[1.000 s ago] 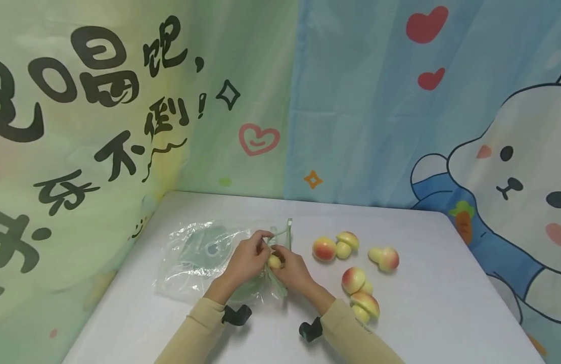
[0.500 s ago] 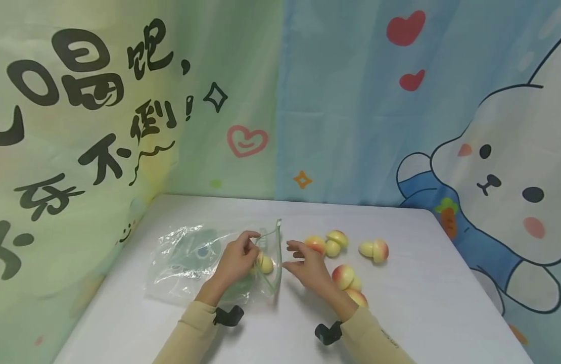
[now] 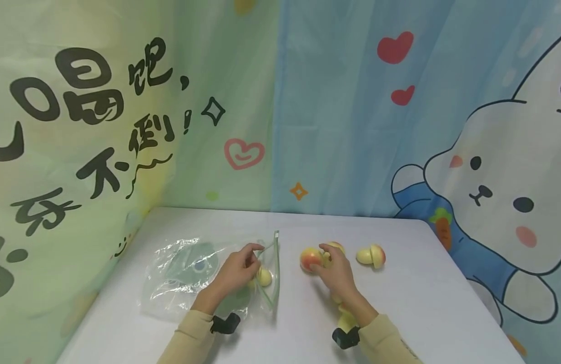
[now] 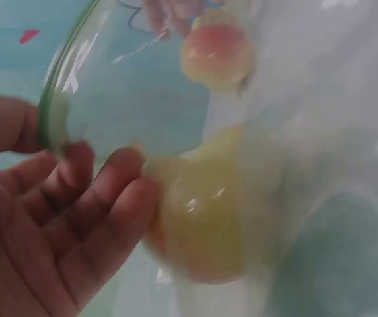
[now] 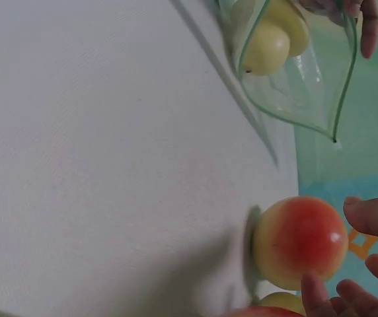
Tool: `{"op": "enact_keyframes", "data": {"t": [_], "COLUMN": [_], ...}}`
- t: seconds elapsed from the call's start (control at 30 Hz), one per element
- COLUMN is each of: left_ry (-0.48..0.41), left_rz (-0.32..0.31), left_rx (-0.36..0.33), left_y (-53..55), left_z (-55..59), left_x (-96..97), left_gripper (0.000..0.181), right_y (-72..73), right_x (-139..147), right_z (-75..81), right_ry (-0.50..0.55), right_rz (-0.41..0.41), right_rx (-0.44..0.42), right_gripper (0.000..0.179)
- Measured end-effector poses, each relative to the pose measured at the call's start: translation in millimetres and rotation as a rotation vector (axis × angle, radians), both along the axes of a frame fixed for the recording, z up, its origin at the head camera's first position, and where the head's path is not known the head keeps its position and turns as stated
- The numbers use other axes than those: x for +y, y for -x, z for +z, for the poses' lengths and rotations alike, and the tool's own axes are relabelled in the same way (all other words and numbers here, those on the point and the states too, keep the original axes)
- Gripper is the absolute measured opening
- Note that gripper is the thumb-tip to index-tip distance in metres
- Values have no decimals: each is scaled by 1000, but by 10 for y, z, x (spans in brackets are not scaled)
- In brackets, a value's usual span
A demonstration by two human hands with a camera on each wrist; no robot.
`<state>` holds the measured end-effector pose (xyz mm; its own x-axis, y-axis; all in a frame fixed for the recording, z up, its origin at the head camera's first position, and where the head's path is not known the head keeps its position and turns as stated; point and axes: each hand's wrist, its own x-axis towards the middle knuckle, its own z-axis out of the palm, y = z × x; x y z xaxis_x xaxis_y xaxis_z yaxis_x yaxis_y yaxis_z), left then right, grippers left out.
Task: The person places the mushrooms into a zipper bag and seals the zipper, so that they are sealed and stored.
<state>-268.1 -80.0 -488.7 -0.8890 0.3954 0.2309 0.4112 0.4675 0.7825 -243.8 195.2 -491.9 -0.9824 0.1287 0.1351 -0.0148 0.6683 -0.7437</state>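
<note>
My left hand [image 3: 235,270] pinches the green-edged rim of a clear plastic zip bag [image 3: 169,290], whose mouth gapes to the right. Just inside that mouth lies a yellow toy mushroom [image 3: 264,276], large behind the film in the left wrist view. My right hand [image 3: 338,273] is over the loose toy mushrooms, its thumb and fingers spread about a round red-and-yellow mushroom [image 5: 301,241]. In the right wrist view the fingertips come right to this mushroom's side. Behind the right hand, another mushroom [image 3: 336,246] is partly hidden.
Further right on the white table [image 3: 421,303] lies a mushroom [image 3: 371,256] on its side. More mushrooms [image 3: 346,321] sit under the right forearm, partly covered. A printed cloth backdrop [image 3: 335,151] rises behind the table and along its left.
My right hand has left the bag's mouth and moved right to the loose mushrooms. The mushroom it held there now lies inside the bag. My left hand keeps holding the rim.
</note>
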Motion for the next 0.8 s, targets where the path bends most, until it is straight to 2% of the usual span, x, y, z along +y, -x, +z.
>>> {"op": "enact_keyframes", "data": {"t": [0.17, 0.33, 0.43, 0.6, 0.8], "left_ry": [30, 70, 88, 86, 161], "left_rz": [-83, -145, -173, -227, -242], "left_rx": [10, -11, -24, -47, -37], "left_y": [51, 109, 144, 204, 240], "left_z": [9, 39, 80, 119, 117], "left_x": [-49, -111, -152, -196, -185], "left_gripper": [41, 44, 44, 45, 43], "right_y": [72, 125, 141, 156, 187], "right_x": [-62, -165, -230, -331, -414], "right_z": [-78, -139, -164, -214, -258], "right_ry": [13, -138, -173, -107, -111], "right_rz": [14, 101, 133, 103, 61], "right_rx": [-4, 67, 107, 102, 89], "right_gripper": [64, 58, 55, 53, 52]}}
